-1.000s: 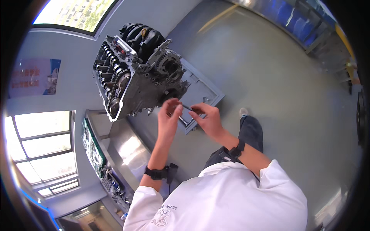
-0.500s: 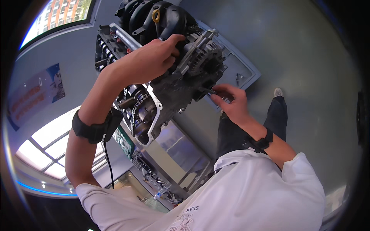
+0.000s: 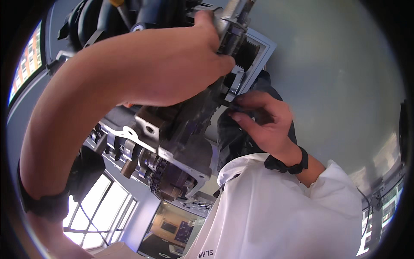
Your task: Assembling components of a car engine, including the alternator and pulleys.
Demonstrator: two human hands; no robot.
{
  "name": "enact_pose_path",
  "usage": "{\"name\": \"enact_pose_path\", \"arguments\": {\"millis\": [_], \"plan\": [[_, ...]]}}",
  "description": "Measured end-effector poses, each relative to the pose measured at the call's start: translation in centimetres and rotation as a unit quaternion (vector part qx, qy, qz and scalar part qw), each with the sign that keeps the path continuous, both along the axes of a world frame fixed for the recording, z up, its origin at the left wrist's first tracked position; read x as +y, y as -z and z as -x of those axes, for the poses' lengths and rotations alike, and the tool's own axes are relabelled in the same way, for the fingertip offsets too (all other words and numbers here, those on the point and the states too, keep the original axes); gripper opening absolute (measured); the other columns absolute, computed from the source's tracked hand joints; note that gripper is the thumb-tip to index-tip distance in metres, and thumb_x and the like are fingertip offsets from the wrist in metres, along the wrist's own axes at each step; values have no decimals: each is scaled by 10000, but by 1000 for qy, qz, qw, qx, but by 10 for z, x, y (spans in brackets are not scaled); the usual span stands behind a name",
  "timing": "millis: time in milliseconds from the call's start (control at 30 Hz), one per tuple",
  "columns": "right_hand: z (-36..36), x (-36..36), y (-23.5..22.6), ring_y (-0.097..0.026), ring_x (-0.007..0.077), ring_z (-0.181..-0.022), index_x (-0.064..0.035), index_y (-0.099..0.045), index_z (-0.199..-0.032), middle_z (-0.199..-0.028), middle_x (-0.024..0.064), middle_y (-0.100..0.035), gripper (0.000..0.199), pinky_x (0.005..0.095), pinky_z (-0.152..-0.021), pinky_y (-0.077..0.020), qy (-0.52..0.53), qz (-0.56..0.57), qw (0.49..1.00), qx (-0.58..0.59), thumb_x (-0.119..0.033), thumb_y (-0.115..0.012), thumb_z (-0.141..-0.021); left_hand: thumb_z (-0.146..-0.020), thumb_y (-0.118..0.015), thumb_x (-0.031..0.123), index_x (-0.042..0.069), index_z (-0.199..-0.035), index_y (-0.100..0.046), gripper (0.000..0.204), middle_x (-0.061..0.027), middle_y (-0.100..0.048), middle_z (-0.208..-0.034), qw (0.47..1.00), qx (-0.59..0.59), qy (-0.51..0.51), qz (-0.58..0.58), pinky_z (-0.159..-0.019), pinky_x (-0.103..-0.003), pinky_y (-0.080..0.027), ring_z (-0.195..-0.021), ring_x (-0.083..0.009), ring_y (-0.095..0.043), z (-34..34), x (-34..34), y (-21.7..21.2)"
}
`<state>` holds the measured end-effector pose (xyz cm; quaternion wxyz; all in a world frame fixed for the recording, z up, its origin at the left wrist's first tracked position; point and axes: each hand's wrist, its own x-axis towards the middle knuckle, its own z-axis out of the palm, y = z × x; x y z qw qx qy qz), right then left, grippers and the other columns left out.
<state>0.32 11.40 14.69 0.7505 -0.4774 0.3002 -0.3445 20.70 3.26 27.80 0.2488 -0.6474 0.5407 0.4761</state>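
Observation:
A partly opened engine (image 3: 185, 125) fills the upper middle, its shafts, gears and timing chain (image 3: 158, 175) showing below a pale metal flange. My left hand (image 3: 181, 64) reaches across its top, with thumb and finger spread around the edge of the alternator (image 3: 229, 32); the other fingers are hidden. To the right, my right hand (image 3: 269, 123) pinches a thin dark rod-shaped piece (image 3: 226, 103) between thumb and fingers at the engine's side. The piece's inner end merges with the dark engine, so its exact kind cannot be made out.
Black curved intake pipes (image 3: 108, 21) rise at the engine's upper left. A light-framed stand (image 3: 262, 54) lies beyond its right side. My legs (image 3: 233, 134) are below my right hand. Windows (image 3: 101, 211) and a glass-fronted case (image 3: 172, 226) show at the lower left.
My view has moved closer and tilted, so the engine appears larger and further up-left. My left hand has shifted from beside the alternator onto it. The right hand keeps its pinch.

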Motion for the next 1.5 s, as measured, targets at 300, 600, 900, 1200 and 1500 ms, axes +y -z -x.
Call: {"name": "enact_pose_path", "arguments": {"millis": [300, 600, 900, 1200, 1500], "plan": [[-13, -2, -5, -703, 180, -801, 45, -669, -966, -885, 114, -704, 223, 263, -737, -567, 36, 56, 997, 28, 36, -761, -763, -994, -546, 115, 10, -1477, -282, 561, -74, -544, -1316, 981, 36, -191, -2, -1038, -269, -366, -1189, -110, -483, 11, 2, -2], [-10, -2, -5, -707, 179, -776, 27, -694, -951, -878, 112, -715, 195, 278, -710, -566, 85, 136, 986, 54, 20, -758, -767, -977, -554, 144, 27, -1332, -472, 383, -40, -637, -1082, 989, 78, 8, 128, -782, -255, -467, -937, -76, -559, 11, 7, 13], [-21, -1, -18, -688, 167, -721, 65, -679, -925, -828, 106, -711, 189, 262, -687, -551, 56, 108, 987, 108, 26, -762, -759, -961, -556, 156, 2, -1170, -495, 266, -109, -623, -862, 989, 51, 20, 135, -698, -318, -452, -760, -154, -579, 7, 10, 0], [-23, 8, -3, -665, 137, -595, 37, -665, -835, -735, 94, -695, 134, 244, -556, -514, 115, 46, 991, 54, -46, -766, -805, -955, -590, 191, 102, -1347, -497, 412, -3, -626, -1095, 973, 26, -200, 113, -737, -247, -471, -952, -82, -582, 29, 9, 9], [-22, 8, -5, -592, 76, -523, 1, -665, -799, -621, 46, -643, 199, 229, -478, -443, 82, 15, 989, 122, -165, -770, -832, -933, -618, 257, 84, -1298, -552, 409, -28, -620, -1071, 974, -4, -166, 154, -701, -235, -500, -831, -89, -593, 39, 7, 9]]}}
